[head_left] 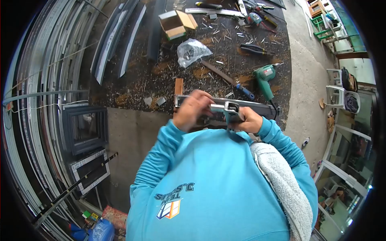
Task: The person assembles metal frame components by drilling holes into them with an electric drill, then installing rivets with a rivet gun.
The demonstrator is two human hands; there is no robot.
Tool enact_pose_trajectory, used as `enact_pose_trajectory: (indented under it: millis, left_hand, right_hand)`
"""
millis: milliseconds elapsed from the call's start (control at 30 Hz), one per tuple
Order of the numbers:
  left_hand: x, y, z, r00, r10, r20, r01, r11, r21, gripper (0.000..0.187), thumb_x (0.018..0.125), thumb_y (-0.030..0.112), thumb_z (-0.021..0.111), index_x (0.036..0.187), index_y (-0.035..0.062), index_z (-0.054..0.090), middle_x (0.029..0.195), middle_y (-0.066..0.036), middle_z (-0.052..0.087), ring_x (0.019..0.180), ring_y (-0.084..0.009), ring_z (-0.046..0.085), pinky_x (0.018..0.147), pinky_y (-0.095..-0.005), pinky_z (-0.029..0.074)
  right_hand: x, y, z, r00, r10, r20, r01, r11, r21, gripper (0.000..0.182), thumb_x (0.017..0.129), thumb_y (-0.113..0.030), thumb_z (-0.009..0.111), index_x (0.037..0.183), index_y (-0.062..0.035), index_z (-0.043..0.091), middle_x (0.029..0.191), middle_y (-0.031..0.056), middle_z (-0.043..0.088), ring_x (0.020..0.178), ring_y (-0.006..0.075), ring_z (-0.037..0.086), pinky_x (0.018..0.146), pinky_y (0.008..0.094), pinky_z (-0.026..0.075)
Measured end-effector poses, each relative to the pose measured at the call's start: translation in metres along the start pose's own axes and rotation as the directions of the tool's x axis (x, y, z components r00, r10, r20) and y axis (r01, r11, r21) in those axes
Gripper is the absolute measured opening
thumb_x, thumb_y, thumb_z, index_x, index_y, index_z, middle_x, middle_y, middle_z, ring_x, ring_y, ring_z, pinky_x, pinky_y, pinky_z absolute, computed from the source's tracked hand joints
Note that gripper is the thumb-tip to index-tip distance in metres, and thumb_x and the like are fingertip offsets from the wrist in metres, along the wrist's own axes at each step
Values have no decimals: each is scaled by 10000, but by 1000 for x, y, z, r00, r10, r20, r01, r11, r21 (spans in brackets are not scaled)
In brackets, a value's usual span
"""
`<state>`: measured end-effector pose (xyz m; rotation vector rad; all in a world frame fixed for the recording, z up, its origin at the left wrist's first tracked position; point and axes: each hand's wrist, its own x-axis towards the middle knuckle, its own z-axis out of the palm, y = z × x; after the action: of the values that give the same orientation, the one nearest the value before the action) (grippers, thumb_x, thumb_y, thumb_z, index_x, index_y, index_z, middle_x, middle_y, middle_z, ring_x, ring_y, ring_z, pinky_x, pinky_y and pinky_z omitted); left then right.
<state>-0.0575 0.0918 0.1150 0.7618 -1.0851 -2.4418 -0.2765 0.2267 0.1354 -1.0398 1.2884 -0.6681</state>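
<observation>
Long profiles (44,80) are standing in a crowded stack far to the left of both hands, and a dark frame (84,110) is resting upright beside them, well left of the left hand. Spreading ahead of the hands, a dark table (136,90) is carrying scattered shavings. Several strips (108,44) are lying on it, ahead and left of the left hand. An open box (176,24) is sitting well beyond that hand, a wood block (179,86) is lying just left of it, and a clear bag (192,52) is lying ahead of it. Blurred, the left hand (193,107) is curling its fingers at the left end of a metal piece (232,107); whether they are gripping, I cannot tell. Ahead, between the hands, a file (219,72) is pointing away. Between the hands, too, the piece is showing a hollow end, and the right hand (248,120) is grasping it. Beyond the right hand, pliers (255,49) are lying; just ahead, a rail (259,107) is running along the table edge, with a green drill (265,78) lying farther ahead.
</observation>
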Motion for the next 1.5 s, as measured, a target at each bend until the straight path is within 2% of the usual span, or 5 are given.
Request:
enact_pose_trajectory:
  millis: [200,333,500,733,1500]
  left_hand:
    - [-19,-47,-209,832,544,-110,181,-79,980,258,756,107,682,994,82,587,982,-131,568,954,-351,554,826,-467,463]
    - [-7,-71,-227,621,535,-573,110,664,740,89,812,87,664,809,42,587,704,-85,567,645,-237,586,619,-392,489]
    - [15,-83,-136,465,850,-247,103,226,969,114,677,71,631,698,47,522,754,-161,539,732,-365,543,645,-451,449]
    - [3,-85,-102,471,693,-546,141,552,822,200,731,90,614,911,29,551,935,-183,584,914,-388,597,786,-480,482]
    - [28,-98,-100,412,561,-718,356,627,693,303,728,109,646,989,-4,542,862,-237,657,825,-418,652,731,-495,514]
  right_hand:
    - [25,3,7,999,48,26,-36,937,-349,404,822,-151,644,1175,9,526,826,114,561,738,204,561,659,346,463]
    - [53,11,26,997,59,53,-36,930,-366,511,822,-154,639,1273,22,476,752,129,600,611,208,559,575,345,466]
    - [78,60,21,995,102,17,-73,805,-589,707,826,-289,684,1401,15,407,1166,291,605,1029,423,598,908,447,467]
    - [91,56,-7,968,186,170,-111,919,-377,377,847,-127,631,1188,25,580,983,114,677,871,188,624,767,317,488]
    - [139,84,-38,913,295,282,-74,800,-595,470,855,-185,691,1271,-28,540,1063,121,661,910,201,624,826,333,496]
